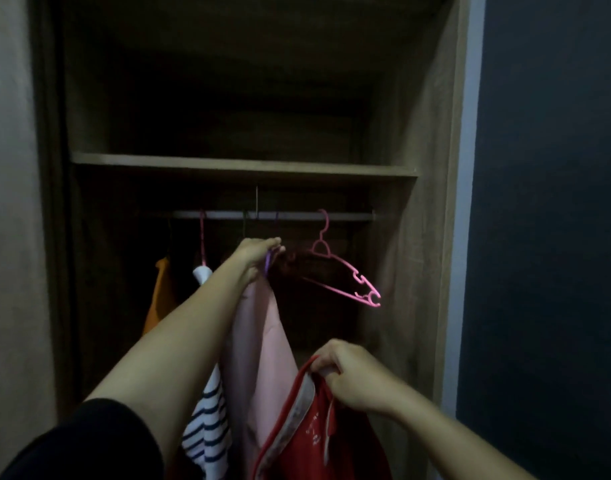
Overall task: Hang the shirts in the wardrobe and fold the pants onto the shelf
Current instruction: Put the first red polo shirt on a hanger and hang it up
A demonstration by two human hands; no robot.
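Observation:
My left hand reaches up into the wardrobe and grips a purple hanger that carries a pale pink shirt, just below the rail. My right hand pinches the collar of a red shirt low at the front. An empty pink hanger hangs tilted on the rail to the right of my left hand. A striped shirt and an orange garment hang further left.
A wooden shelf spans the wardrobe above the rail, with a dark compartment over it. The wardrobe's right side panel stands close to the empty hanger. A dark wall is at the right.

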